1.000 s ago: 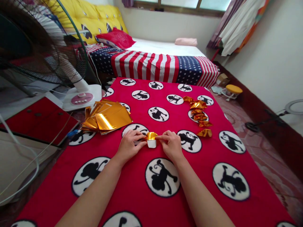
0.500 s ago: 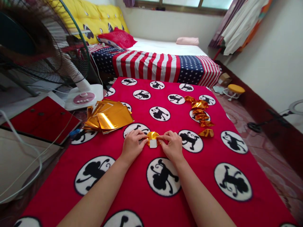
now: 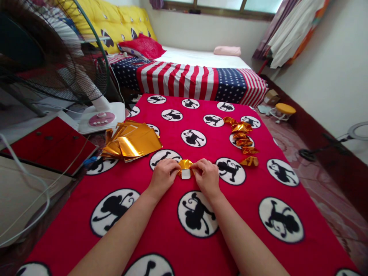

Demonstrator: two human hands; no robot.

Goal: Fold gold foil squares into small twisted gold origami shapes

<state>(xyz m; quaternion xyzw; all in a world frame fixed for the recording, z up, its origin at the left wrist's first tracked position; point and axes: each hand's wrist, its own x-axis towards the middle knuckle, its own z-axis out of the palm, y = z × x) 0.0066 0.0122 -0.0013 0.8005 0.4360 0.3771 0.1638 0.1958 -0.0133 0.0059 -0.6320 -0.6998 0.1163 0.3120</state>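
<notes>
Between my two hands is a small folded piece of gold foil paper, its white underside showing as a square at the front. My left hand pinches its left end with thumb and fingertips. At the right end, the fingers of my right hand are closed on the paper in the same way. A fanned stack of flat gold foil sheets lies to the left. To the right, several folded gold foil pieces form a curved row on the red cloth.
The red cloth with monkey prints covers the surface under my hands. A standing electric fan is at the left, beside a red panel. Beyond lies a bed with a flag-pattern cover. A yellow stool stands on the floor at right.
My right hand has shifted very slightly to the left, fingers still on the foil paper. The left hand and the foil pieces look the same.
</notes>
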